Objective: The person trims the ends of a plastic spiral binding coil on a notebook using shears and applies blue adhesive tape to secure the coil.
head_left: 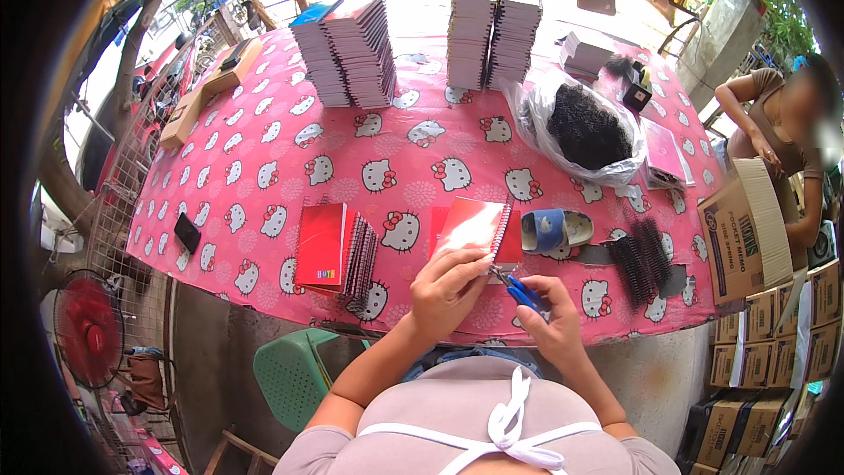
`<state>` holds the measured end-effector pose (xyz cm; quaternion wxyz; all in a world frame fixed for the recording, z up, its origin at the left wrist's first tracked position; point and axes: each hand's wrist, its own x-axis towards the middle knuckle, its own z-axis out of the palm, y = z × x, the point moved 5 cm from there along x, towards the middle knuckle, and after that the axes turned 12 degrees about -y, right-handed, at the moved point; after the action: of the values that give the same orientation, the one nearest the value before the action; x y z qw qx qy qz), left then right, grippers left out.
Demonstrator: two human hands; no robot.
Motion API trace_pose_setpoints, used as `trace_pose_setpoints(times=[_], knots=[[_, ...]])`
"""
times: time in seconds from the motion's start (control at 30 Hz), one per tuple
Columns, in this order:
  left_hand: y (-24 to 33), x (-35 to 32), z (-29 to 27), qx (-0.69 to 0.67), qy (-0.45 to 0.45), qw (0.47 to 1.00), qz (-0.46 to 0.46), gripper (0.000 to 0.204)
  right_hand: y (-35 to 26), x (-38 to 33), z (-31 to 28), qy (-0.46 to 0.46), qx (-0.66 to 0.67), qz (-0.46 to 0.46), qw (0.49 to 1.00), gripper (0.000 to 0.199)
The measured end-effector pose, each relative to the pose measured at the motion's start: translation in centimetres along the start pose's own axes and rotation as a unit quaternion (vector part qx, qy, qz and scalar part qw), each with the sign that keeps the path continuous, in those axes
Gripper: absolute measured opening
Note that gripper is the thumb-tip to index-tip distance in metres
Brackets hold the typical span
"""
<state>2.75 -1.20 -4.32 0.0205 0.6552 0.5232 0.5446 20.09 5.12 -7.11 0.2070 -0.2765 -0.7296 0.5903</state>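
Observation:
My left hand (pixel 450 292) is closed on a red spiral notebook (pixel 469 227), held tilted over the table's near edge with its black coil on the right side. In my right hand (pixel 554 321) are blue-handled pliers (pixel 524 292), their metal jaws at the lower end of the coil. Another red notebook lies partly beneath the held one. Just right of it rests a blue and cream slipper (pixel 556 231). To the left stands a stack of red spiral notebooks (pixel 322 246), and to the right a bunch of black spiral coils (pixel 642 262).
Tall notebook stacks (pixel 356 53) (pixel 492 40) stand at the back of the pink tablecloth (pixel 378 145). A plastic bag of black coils (pixel 587 127) sits back right. A phone (pixel 187 233) lies left; a green stool (pixel 294 378) is below. Another person (pixel 782 114) stands right by a cardboard box (pixel 747 233).

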Motion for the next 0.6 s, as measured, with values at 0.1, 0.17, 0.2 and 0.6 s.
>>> trace_pose_setpoints(times=[0.1,0.17,0.2,0.6], knots=[[0.0,0.1,-0.1,0.0,0.012,1.0,-0.008,0.029,-1.6,-0.6,-0.5,0.073,-0.162,-0.121,0.977,0.044],[0.0,0.1,-0.2,-0.002,0.014,1.0,-0.02,0.03,-2.8,-0.4,0.1,0.053,-0.198,-0.127,0.97,0.04],[0.0,0.1,-0.2,-0.004,0.015,0.999,-0.028,0.031,-3.2,-0.3,0.3,0.045,-0.217,-0.129,0.966,0.038],[-0.7,2.6,-10.6,0.031,0.132,0.988,-0.077,0.018,10.6,-2.5,-0.2,0.012,-0.338,-0.044,0.94,0.051]])
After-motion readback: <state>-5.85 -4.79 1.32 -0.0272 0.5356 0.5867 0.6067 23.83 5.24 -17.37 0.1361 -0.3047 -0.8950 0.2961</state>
